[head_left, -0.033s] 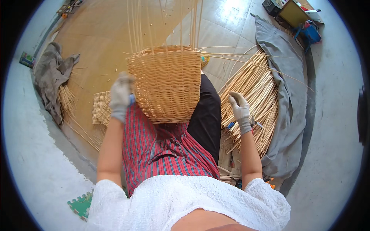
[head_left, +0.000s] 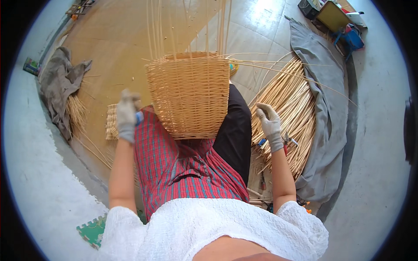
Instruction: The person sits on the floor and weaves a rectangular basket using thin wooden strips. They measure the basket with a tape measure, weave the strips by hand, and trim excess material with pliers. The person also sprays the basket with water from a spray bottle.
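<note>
Sitting on the floor with the half-woven basket point(head_left: 189, 93) on my lap, over the red plaid cloth point(head_left: 183, 169). Its uprights point(head_left: 187, 26) stand long and unwoven above the rim, and a few loose strands trail off to my right.

Left hand point(head_left: 127, 114), gloved, is raised just beside the basket's left wall, not touching it. It is blurred; fingers look loosely curled, something blue sits by the palm, but I cannot tell whether it grips anything.

Right hand point(head_left: 269, 124), gloved, reaches out to the side over the bundle of rods point(head_left: 289, 108) lying on the grey cloth point(head_left: 324, 108). Fingers are bent and partly spread, touching or just above the rods; no rod is clearly pinched. A small tool with red and blue grips point(head_left: 283, 141) lies near the wrist.

Judgement: picking a rod cleanly calls for taking a single one near its thick end and drawing it out along the bundle, not across. The basket should stay steady between the knees.

Both forearms are bare, elbows bent outward, wrists roughly level.
</note>
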Motion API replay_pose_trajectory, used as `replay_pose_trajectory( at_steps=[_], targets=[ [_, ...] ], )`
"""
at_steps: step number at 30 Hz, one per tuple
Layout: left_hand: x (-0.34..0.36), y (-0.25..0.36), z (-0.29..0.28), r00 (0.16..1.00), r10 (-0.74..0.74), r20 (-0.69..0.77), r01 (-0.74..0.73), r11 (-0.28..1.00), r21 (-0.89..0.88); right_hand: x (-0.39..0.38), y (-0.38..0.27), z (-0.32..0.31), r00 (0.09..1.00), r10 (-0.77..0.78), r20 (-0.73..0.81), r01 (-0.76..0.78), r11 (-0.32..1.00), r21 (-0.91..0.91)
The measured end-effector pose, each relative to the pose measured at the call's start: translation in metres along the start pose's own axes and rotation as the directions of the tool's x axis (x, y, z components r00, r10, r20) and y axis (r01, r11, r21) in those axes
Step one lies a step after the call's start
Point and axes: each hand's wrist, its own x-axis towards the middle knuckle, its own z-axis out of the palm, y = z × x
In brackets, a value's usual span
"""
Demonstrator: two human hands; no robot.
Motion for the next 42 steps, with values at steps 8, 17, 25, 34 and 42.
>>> replay_pose_trajectory(
  at_steps=[8, 17, 25, 34, 42],
  targets=[
    [-0.146, -0.329, -0.212, 0.631, -0.707, -0.320, 0.770, 0.523, 0.365, -0.046, -0.093, 0.147, 0.900, -0.209, 0.383, 0.238, 0.971, -0.030],
    [-0.132, -0.014, -0.006, 0.995, 0.093, -0.031, -0.092, 0.784, -0.614, -0.120, -0.122, 0.263, 0.501, -0.061, 0.863, -0.388, 0.876, 0.287],
    [-0.139, 0.039, 0.033, 0.936, 0.290, 0.199, -0.240, 0.940, -0.240, -0.096, -0.105, 0.218, 0.907, -0.095, 0.410, -0.003, 0.973, 0.231],
    [-0.072, 0.021, 0.026, 0.856, 0.276, 0.436, 0.115, 0.723, -0.682, -0.061, -0.130, 0.184, 0.779, -0.080, 0.622, 0.424, 0.798, -0.428],
    [-0.017, -0.065, 0.066, 0.990, 0.108, 0.094, -0.103, 0.993, -0.054, 0.014, -0.053, 0.171, 0.778, 0.248, 0.578, -0.228, 0.968, -0.109]
  ],
)
